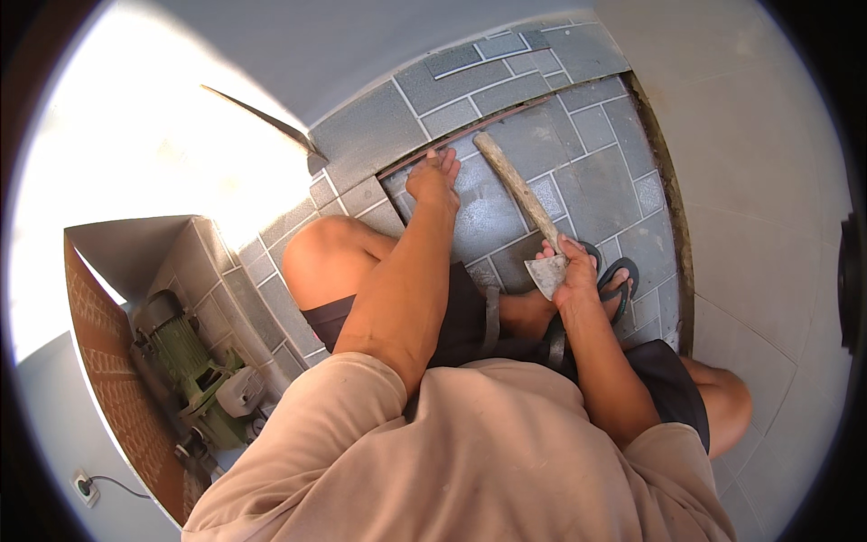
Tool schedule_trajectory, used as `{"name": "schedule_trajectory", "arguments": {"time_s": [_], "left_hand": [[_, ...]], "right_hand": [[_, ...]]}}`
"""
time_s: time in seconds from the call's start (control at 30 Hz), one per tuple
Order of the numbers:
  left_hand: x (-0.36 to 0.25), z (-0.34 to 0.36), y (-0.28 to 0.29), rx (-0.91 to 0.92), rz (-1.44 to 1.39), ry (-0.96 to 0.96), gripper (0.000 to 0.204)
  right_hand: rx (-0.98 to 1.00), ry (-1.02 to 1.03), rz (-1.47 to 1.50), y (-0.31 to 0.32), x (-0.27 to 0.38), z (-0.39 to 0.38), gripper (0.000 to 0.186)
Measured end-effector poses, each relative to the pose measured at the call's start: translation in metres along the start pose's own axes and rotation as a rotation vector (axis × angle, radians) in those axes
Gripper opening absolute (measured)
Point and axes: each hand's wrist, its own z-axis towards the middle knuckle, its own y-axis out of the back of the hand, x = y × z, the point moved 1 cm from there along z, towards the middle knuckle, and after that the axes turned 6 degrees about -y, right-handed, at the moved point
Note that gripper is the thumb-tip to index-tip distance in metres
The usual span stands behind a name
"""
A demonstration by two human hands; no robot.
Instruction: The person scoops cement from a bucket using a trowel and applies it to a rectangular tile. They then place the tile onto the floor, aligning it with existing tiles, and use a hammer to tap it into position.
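In my right hand (pixel 575 269) is a hatchet, gripped close to its grey metal head (pixel 545 274). Its worn wooden handle (pixel 519 185) points away from me, over the grey tiles. My left hand (pixel 435 176) is stretched out at the far side, beside a long narrow gap with a reddish-brown strip (pixel 479 127) along it. The fingers there are loosely bent and somewhat apart, with nothing visible in them. Below the gap lies a large grey tile (pixel 479 203) with a whitish sheen, set among smaller tiles with pale joints.
Along the right, an open, rough-edged gap (pixel 673 199) divides the grey tiles from smooth beige floor tiles (pixel 750 244). A green motor-driven machine (pixel 185 348) stands low at the left behind a brown panel (pixel 113 361). My sandalled foot (pixel 619 285) rests beside the right hand.
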Motion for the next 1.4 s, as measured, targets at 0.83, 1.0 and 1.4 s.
{"name": "schedule_trajectory", "arguments": {"time_s": [0.83,1.0,1.4], "left_hand": [[0.007,0.006,0.005,0.025,0.017,-0.098,0.029],[0.003,0.005,0.003,0.029,0.015,-0.050,0.037],[0.001,0.023,0.006,0.112,0.051,-0.019,0.043]], "right_hand": [[-0.038,-0.013,0.103,-0.009,0.002,-0.009,0.016],[-0.037,-0.011,0.133,-0.001,0.006,-0.012,0.016],[0.036,-0.052,0.207,-0.001,0.017,0.003,0.021]]}}
